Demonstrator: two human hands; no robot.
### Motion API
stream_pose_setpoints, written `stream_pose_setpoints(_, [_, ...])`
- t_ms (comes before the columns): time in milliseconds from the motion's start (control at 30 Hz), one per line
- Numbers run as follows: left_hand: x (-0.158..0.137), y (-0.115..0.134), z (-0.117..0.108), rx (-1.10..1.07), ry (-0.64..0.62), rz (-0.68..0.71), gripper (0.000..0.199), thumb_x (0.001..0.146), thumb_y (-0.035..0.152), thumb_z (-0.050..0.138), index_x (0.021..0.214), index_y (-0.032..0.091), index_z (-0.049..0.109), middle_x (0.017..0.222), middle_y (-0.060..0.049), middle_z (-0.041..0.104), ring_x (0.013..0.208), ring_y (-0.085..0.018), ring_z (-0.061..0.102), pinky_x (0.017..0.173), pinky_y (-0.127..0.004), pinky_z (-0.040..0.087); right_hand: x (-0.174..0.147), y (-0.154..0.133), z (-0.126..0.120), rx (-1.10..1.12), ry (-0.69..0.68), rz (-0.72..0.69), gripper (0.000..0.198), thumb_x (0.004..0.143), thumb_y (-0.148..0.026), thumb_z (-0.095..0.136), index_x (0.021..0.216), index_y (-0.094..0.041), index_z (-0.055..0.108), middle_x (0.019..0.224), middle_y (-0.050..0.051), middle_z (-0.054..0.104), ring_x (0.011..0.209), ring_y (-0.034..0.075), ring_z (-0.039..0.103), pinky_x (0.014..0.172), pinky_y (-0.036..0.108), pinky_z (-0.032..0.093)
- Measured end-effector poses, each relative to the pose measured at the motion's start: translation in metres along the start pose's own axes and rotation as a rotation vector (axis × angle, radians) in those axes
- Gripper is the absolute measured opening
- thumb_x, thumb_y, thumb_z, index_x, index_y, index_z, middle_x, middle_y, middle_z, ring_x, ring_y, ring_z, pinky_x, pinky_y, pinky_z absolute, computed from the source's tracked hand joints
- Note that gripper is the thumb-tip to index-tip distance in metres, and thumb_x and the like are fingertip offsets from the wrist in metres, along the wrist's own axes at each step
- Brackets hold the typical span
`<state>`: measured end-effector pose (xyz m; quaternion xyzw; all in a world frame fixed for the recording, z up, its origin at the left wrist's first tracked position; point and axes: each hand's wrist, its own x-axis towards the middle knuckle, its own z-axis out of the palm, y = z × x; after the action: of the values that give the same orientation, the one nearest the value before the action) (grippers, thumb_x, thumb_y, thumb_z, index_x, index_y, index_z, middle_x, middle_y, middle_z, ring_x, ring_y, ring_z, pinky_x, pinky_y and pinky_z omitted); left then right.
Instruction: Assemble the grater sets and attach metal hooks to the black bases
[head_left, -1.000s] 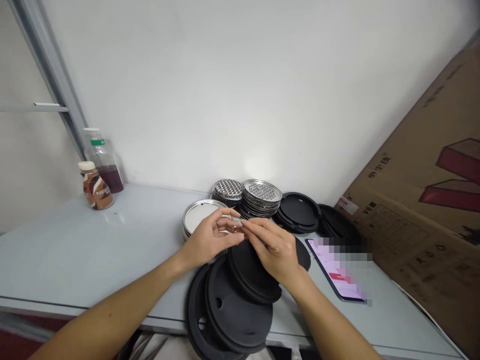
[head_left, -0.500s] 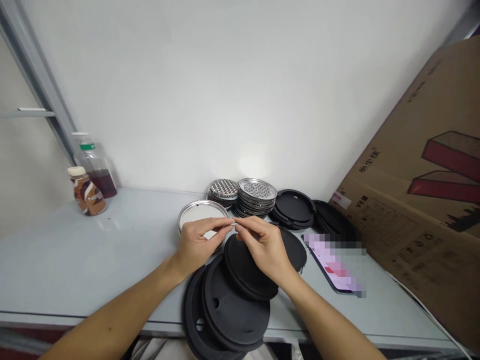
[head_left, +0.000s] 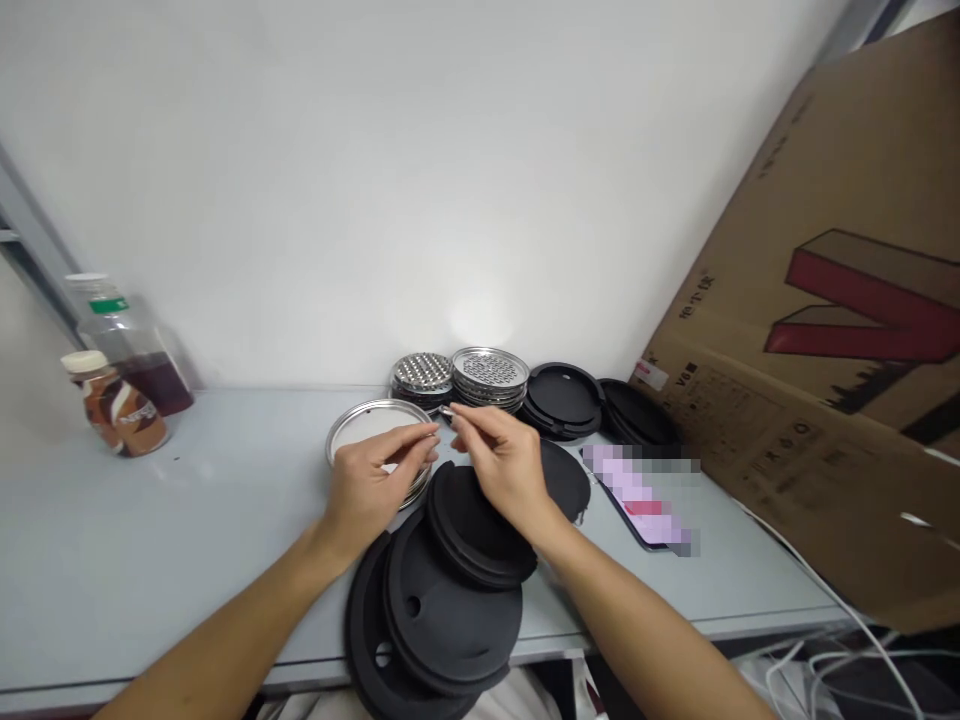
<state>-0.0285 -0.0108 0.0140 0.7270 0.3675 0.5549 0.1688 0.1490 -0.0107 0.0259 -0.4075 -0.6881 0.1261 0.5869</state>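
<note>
Both hands are hovering over the smooth metal lid [head_left: 373, 428] — left hand [head_left: 371, 488] curled, right hand [head_left: 504, 468] pinching a tiny piece; what it is, I cannot tell.

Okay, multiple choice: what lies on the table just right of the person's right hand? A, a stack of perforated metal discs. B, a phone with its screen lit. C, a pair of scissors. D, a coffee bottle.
B: the phone lies flat, screen glowing, just right of the right hand; the coffee bottle stands far left, and the perforated discs sit behind the hands.
</note>
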Motion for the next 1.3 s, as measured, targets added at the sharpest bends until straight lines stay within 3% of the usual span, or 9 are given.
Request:
stream_pose_setpoints(100, [0.009, 0.015, -0.003, 0.065, -0.167, 0.075, 0.011, 0.088, 0.026, 0.067, 0.096, 0.025, 0.075, 0.088, 0.001, 0.077, 0.074, -0.017, 0.072, 0.072, -0.026, 0.058, 0.012, 0.008, -0.04, 0.04, 0.149, 0.146, 0.021, 0.088, -0.032, 0.065, 0.1, -0.019, 0.076, 0.085, 0.007, 0.075, 0.067, 0.018, 0.071, 0.066, 0.028, 0.057])
stream_pose_setpoints(167, [0.014, 0.032, 0.007, 0.114, -0.413, 0.258, 0.013, 0.091, 0.024, 0.063, 0.098, 0.025, 0.074, 0.092, -0.001, 0.076, 0.082, -0.018, 0.07, 0.077, -0.028, 0.056, 0.012, 0.02, -0.077, 0.013, 0.257, 0.224, 0.023, 0.083, -0.036, 0.07, 0.095, -0.016, 0.076, 0.079, 0.006, 0.075, 0.066, 0.019, 0.071, 0.064, 0.028, 0.057])
stream_pose_setpoints(300, [0.01, 0.069, 0.066, 0.297, -0.841, 0.705, 0.014, 0.087, 0.013, 0.063, 0.08, 0.02, 0.073, 0.079, -0.006, 0.072, 0.079, -0.024, 0.065, 0.062, -0.034, 0.051, -0.013, 0.051, -0.151, -0.165, 0.342, 0.337, 0.032, 0.078, -0.042, 0.073, 0.092, -0.013, 0.077, 0.073, 0.008, 0.075, 0.065, 0.021, 0.07, 0.063, 0.031, 0.057])
stream_pose_setpoints(467, [-0.011, 0.086, 0.158, 0.306, -0.859, 0.789, 0.028, 0.065, 0.002, 0.073, 0.052, 0.025, 0.064, 0.067, -0.005, 0.071, 0.077, -0.028, 0.067, 0.062, -0.039, 0.049, -0.042, 0.09, -0.202, -0.435, 0.31, 0.425, 0.038, 0.078, -0.047, 0.068, 0.091, -0.012, 0.077, 0.08, 0.012, 0.076, 0.065, 0.023, 0.071, 0.061, 0.033, 0.056])
stream_pose_setpoints(600, [-0.016, 0.077, 0.183, 0.298, -0.863, 0.73, 0.029, 0.063, 0.0, 0.075, 0.05, 0.022, 0.062, 0.067, -0.007, 0.07, 0.08, -0.03, 0.068, 0.068, -0.041, 0.05, -0.019, 0.12, -0.191, -0.493, 0.213, 0.39, 0.023, 0.074, -0.038, 0.068, 0.081, -0.018, 0.077, 0.083, 0.009, 0.077, 0.078, 0.025, 0.071, 0.075, 0.035, 0.054])
stream_pose_setpoints(833, [-0.001, 0.068, 0.131, 0.166, -0.83, 0.637, 0.023, 0.074, -0.001, 0.063, 0.072, 0.021, 0.07, 0.087, -0.006, 0.072, 0.096, -0.028, 0.065, 0.079, -0.039, 0.051, 0.024, 0.133, -0.161, -0.407, 0.017, 0.426, 0.016, 0.071, -0.027, 0.066, 0.079, -0.018, 0.076, 0.074, 0.006, 0.075, 0.069, 0.02, 0.069, 0.066, 0.027, 0.052])
stream_pose_setpoints(967, [0.019, 0.054, 0.068, 0.13, -0.783, 0.531, 0.024, 0.087, 0.007, 0.057, 0.101, 0.019, 0.072, 0.103, -0.008, 0.071, 0.098, -0.024, 0.063, 0.087, -0.036, 0.05, -0.021, 0.095, -0.184, -0.352, -0.114, 0.487, 0.025, 0.075, -0.039, 0.067, 0.081, -0.015, 0.075, 0.07, 0.005, 0.072, 0.06, 0.018, 0.063, 0.056, 0.026, 0.047])
stream_pose_setpoints(1133, [0.025, 0.023, 0.0, 0.158, -0.588, 0.217, 0.021, 0.095, 0.019, 0.054, 0.107, 0.024, 0.071, 0.104, -0.002, 0.071, 0.098, -0.019, 0.063, 0.087, -0.031, 0.049, -0.098, 0.056, -0.193, -0.381, -0.308, 0.662, 0.024, 0.08, -0.039, 0.064, 0.08, -0.018, 0.074, 0.078, 0.005, 0.073, 0.072, 0.021, 0.065, 0.067, 0.028, 0.049])
stream_pose_setpoints(1300, [0.015, 0.017, -0.017, 0.253, -0.539, 0.183, 0.019, 0.095, 0.024, 0.056, 0.105, 0.024, 0.072, 0.102, -0.003, 0.071, 0.098, -0.02, 0.062, 0.086, -0.032, 0.048, -0.108, 0.045, -0.165, -0.493, -0.343, 0.57, 0.022, 0.084, -0.038, 0.062, 0.089, -0.021, 0.075, 0.091, 0.007, 0.074, 0.077, 0.022, 0.065, 0.071, 0.032, 0.048])
